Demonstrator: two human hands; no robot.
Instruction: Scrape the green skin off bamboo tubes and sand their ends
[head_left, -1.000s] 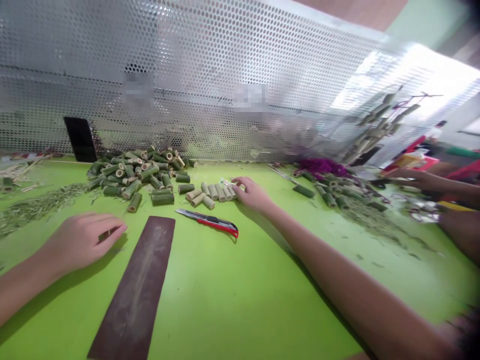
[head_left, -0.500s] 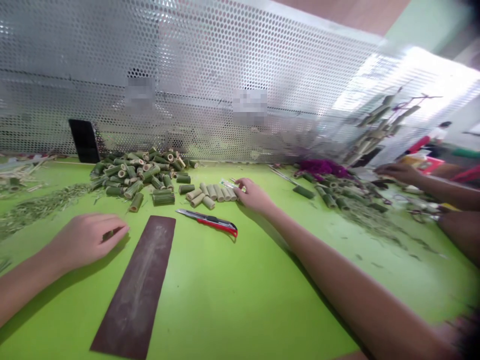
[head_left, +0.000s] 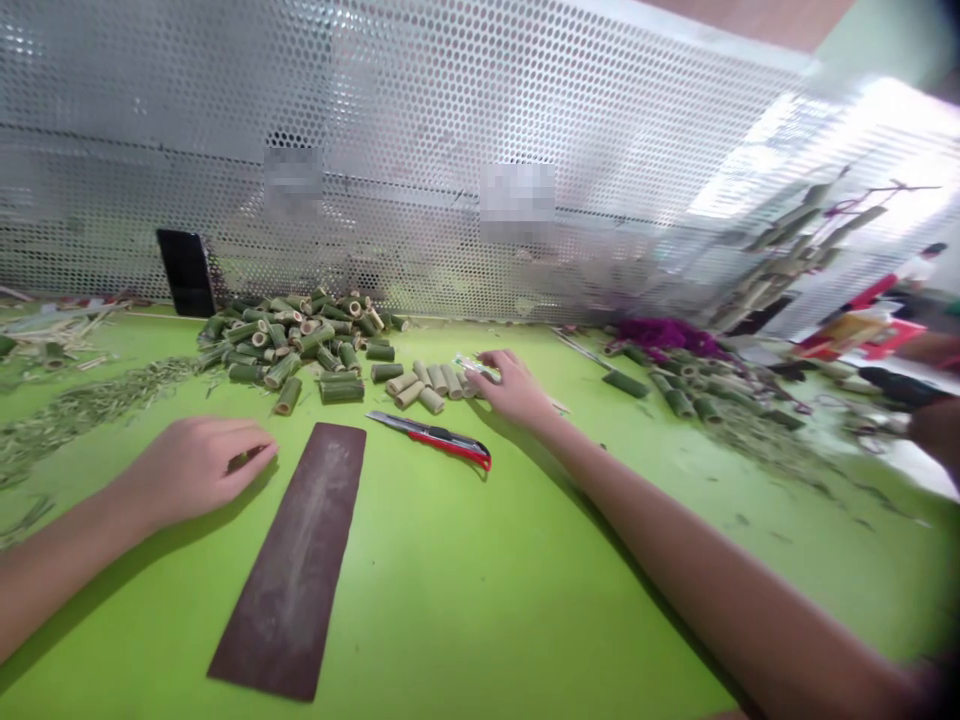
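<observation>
My left hand rests on the green table, fingers curled and the thumb close against them; nothing shows in its grip. Just right of it lies a brown strip of sandpaper with a pale worn streak. My right hand reaches to the right end of a row of peeled bamboo pieces. Its thumb and index finger are apart beside the end piece, which they partly hide. Between the row and the sandpaper lies a red and black utility knife, blade out, pointing left.
Green bamboo pieces are heaped at the back, beside a dark phone leaning on the perforated metal screen. Bamboo shavings lie at left. Purple fibre and more bamboo are at right, near another person's hand.
The view has shifted, so the table things appear slightly further right. My right thumb and index finger look a little further apart. The other person's hand at right has moved; my left hand stays put.
</observation>
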